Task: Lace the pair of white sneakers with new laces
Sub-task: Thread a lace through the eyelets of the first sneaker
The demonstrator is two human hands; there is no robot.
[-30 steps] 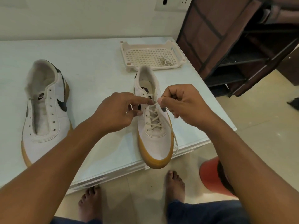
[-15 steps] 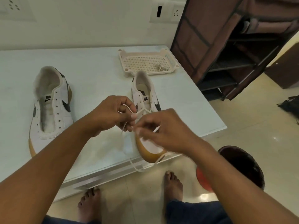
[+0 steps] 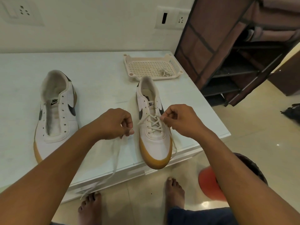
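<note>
Two hands share one flat white lace (image 3: 117, 153), each pinching an end and drawing it outward, likely to even the tension; the left hand (image 3: 113, 124) curls round its end, slack trailing below it over the edge of the white table (image 3: 100, 82); the right hand (image 3: 180, 120) pinches the other end just over the crossings; between them sits the half-laced white gum-toed leather sneaker (image 3: 154, 143); left of the left hand waits its unlaced twin (image 3: 55, 114); beyond the right hand, a cream perforated tray (image 3: 128, 67) keeps the spare lace (image 3: 164, 73).

Left hand (image 3: 113, 124) and right hand (image 3: 180, 120) each pinch lace (image 3: 117, 153) (fingers curled).
</note>
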